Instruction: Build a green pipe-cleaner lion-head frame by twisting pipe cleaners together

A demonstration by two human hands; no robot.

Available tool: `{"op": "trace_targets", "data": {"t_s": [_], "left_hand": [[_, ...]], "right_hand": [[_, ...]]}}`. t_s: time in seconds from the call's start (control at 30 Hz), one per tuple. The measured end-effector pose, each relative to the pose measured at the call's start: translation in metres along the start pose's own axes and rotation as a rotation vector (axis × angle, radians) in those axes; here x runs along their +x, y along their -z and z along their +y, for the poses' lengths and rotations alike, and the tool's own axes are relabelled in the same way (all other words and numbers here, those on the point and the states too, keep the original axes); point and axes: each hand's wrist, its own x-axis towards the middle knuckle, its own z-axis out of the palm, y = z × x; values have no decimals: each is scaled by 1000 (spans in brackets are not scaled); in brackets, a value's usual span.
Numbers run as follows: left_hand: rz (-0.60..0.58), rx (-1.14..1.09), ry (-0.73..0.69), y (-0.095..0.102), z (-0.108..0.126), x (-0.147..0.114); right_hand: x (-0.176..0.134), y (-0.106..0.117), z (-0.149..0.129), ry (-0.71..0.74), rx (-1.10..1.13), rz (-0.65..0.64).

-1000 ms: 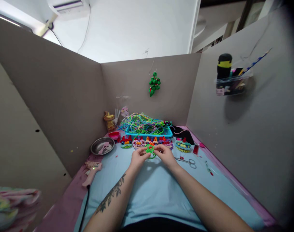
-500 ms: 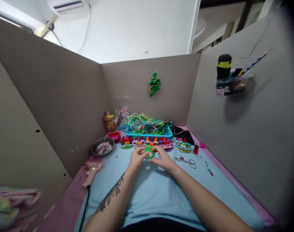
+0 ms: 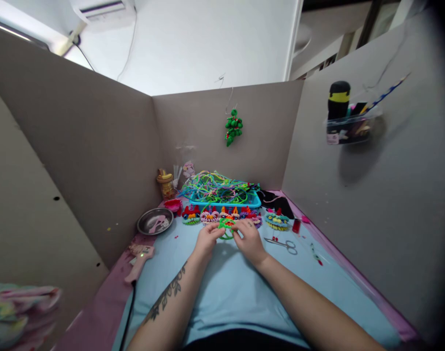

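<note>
A loop of bright green fuzzy cord (image 3: 226, 237), like pipe cleaner, is held up between my two hands above the blue cloth. My left hand (image 3: 208, 238) pinches its left side between thumb and fingers. On its right side, my right hand (image 3: 248, 239) grips the cord with thumb and fingertips. Just behind the hands stands a row of small colourful braided figures (image 3: 191, 215), partly covered by my fingers. A blue-and-yellow braided piece (image 3: 277, 220) sits to the right of that row.
A blue tray (image 3: 257, 201) heaped with coloured cords is at the back. Scissors (image 3: 286, 245) lie to the right. On the left are a metal bowl (image 3: 142, 225) and a pink glue gun (image 3: 139, 265) with its cable. Grey panels (image 3: 215, 131) enclose three sides.
My right hand has turned inward, its knuckles now facing up more, with its fingers closer on the green cord. The left hand stays nearly in place.
</note>
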Motion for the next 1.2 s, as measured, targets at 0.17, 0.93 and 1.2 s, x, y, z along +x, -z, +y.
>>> {"op": "trace_targets", "data": {"t_s": [0.17, 0.93, 1.2], "left_hand": [[-54, -31, -10, 3, -4, 3], [-134, -78, -21, 1, 0, -2], [-5, 16, -89, 4, -1, 4]], "right_hand": [[-3, -3, -8, 73, 44, -26], [-8, -5, -14, 112, 52, -64], [-7, -8, -19, -150, 209, -59]]}}
